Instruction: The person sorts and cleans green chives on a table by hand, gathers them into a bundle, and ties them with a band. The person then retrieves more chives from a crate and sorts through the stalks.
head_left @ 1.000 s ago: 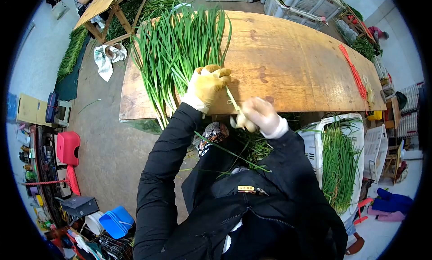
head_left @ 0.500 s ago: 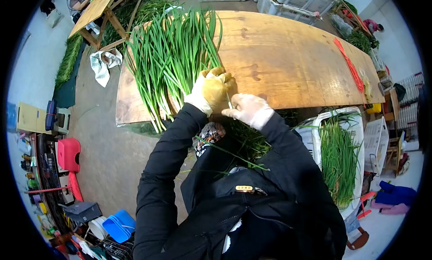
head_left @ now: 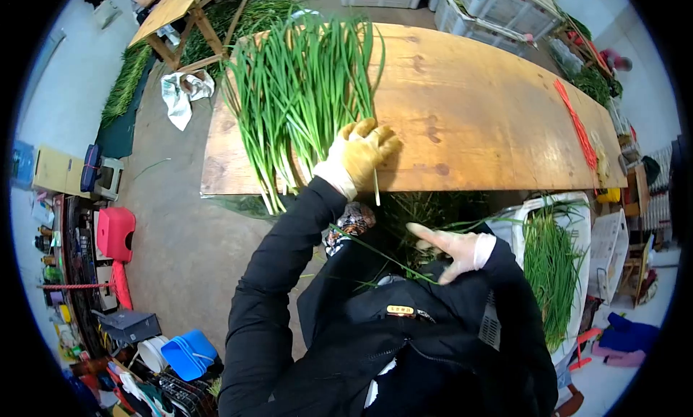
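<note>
Green stalks [head_left: 310,92], left side of table [head_left: 491,107]: probably light, bendy, bruisable; best held near pale ends [head_left: 273,200]. Left grip [head_left: 361,155]: around one stalk [head_left: 377,192], at table's near edge. Right grip [head_left: 456,249]: wide, off that edge.

The only view looks from the wearer's head, facing forward and steeply down, close over the black jacket [head_left: 339,345] and farther above the wooden table [head_left: 498,121]. Its round, wide-angle field bows the tabletop and reaches the concrete floor [head_left: 180,229] and distant plastic crates [head_left: 498,9].
</note>
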`<state>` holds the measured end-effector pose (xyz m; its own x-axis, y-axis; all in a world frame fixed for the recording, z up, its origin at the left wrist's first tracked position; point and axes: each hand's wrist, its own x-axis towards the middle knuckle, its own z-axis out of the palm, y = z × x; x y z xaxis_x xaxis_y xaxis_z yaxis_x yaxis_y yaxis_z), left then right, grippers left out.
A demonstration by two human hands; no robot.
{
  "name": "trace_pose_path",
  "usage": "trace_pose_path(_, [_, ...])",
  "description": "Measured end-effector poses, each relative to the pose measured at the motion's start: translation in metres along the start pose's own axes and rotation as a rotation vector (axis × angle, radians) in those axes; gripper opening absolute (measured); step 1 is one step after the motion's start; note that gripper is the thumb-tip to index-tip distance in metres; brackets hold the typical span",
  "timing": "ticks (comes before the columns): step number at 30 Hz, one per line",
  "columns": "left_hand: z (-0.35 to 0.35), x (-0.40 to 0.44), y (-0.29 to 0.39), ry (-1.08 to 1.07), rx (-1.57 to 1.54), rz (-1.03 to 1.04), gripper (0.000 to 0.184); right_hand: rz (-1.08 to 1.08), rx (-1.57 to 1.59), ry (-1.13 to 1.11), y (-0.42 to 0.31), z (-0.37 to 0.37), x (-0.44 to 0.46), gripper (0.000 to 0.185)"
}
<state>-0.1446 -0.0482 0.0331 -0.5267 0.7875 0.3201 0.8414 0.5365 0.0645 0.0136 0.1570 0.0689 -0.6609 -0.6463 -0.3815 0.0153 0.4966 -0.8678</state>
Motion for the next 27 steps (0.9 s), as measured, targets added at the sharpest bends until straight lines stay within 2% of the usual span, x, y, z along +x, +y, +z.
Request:
trace_pose_path(1, [-0.004, -0.005, 0.003, -0.006, 0.038, -0.020, 0.049, 0.036, -0.314, 0.083, 0.007, 0.001, -0.002, 0.071])
trace_pose_path(2, [-0.009, -0.011, 0.007, -0.012, 0.074, -0.039, 0.054, 0.189, -0.585, 0.133, 0.008, -0.006, -0.008, 0.062])
trace_pose_path(4, [-0.041, -0.019, 0.000, -0.085, -0.115, -0.063, 0.059, 0.330, -0.183, 0.289, 0.019, -0.026, -0.004, 0.036])
trace_pose_path(5, [-0.043, -0.028, -0.016, 0.143, -0.397, 0.006, 0.057, 0.112, -0.409, 0.530, 0.019, -0.031, 0.000, 0.020])
trace_pose_path(6, [-0.043, -0.042, -0.037, 0.374, -0.675, 0.080, 0.056, -0.026, -0.406, 0.669, 0.023, -0.036, 0.012, 0.022])
trace_pose_path(7, [-0.045, -0.060, -0.054, 0.486, -0.654, -0.068, 0.055, -0.001, -0.235, 0.657, 0.039, -0.047, 0.031, 0.042])
trace_pose_path(8, [-0.044, -0.078, -0.071, 0.597, -0.631, -0.215, 0.054, -0.028, -0.132, 0.677, 0.009, -0.053, 0.038, 0.058])
trace_pose_path(10, [-0.016, -0.114, -0.112, 0.820, -0.664, -0.774, 0.046, 0.040, 0.314, 0.689, 0.018, -0.073, 0.076, 0.050])
trace_pose_path(11, [0.003, -0.135, -0.145, 0.658, -0.658, -0.902, 0.046, 0.057, 0.593, 0.690, 0.021, -0.080, 0.101, 0.046])
trace_pose_path(12, [0.014, -0.144, -0.169, 0.492, -0.648, -1.023, 0.048, -0.015, 0.681, 0.682, 0.028, -0.083, 0.124, 0.047])
trace_pose_path(13, [-0.008, -0.125, -0.149, 0.357, -0.453, -1.185, 0.061, 0.006, 0.761, 0.644, 0.034, -0.085, 0.151, 0.054])
trace_pose_path(14, [0.001, -0.115, -0.152, 0.358, -0.449, -1.173, 0.061, -0.045, 0.864, 0.573, 0.022, -0.083, 0.166, 0.063])
trace_pose_path(16, [0.027, -0.099, -0.162, 0.563, -1.187, -0.991, 0.084, -0.029, 1.026, 0.401, -0.019, -0.073, 0.188, 0.079])
trace_pose_path(17, [0.006, -0.086, -0.147, 0.435, -1.160, -1.164, 0.086, -0.023, 1.062, 0.450, -0.025, -0.066, 0.198, 0.082])
trace_pose_path(18, [-0.016, -0.065, -0.117, 0.464, -1.364, -1.151, 0.081, -0.065, 1.073, 0.419, -0.014, -0.064, 0.214, 0.080])
trace_pose_path(20, [-0.011, -0.048, -0.104, 0.395, -1.376, -1.099, 0.072, 0.053, 0.829, 0.600, -0.029, -0.057, 0.214, 0.083])
trace_pose_path(21, [-0.011, -0.040, -0.096, 0.368, -1.473, -1.055, 0.065, 0.181, 0.740, 0.490, -0.029, -0.065, 0.214, 0.083])
trace_pose_path(22, [-0.010, -0.033, -0.088, 0.338, -1.570, -1.010, 0.058, 0.025, 0.322, 0.658, -0.024, -0.063, 0.209, 0.088])
trace_pose_path(23, [-0.010, -0.027, -0.080, 0.263, -1.509, -1.090, 0.045, -0.007, 0.342, 0.630, -0.019, -0.060, 0.202, 0.092])
trace_pose_path(24, [0.003, -0.026, -0.075, 0.278, -1.541, -1.064, 0.041, -0.038, 0.360, 0.599, -0.031, -0.059, 0.187, 0.097])
trace_pose_path(25, [-0.003, -0.020, -0.062, 0.245, -1.619, -1.100, 0.040, 0.064, 0.331, 0.654, -0.012, -0.058, 0.203, 0.105])
trace_pose_path(26, [-0.009, -0.013, -0.047, 0.210, -1.695, -1.138, 0.039, -0.024, 0.524, 0.588, 0.010, -0.055, 0.212, 0.111])
trace_pose_path(27, [-0.011, -0.004, -0.030, 0.300, -1.723, -1.143, 0.036, -0.074, 0.548, 0.626, 0.012, -0.052, 0.208, 0.110])
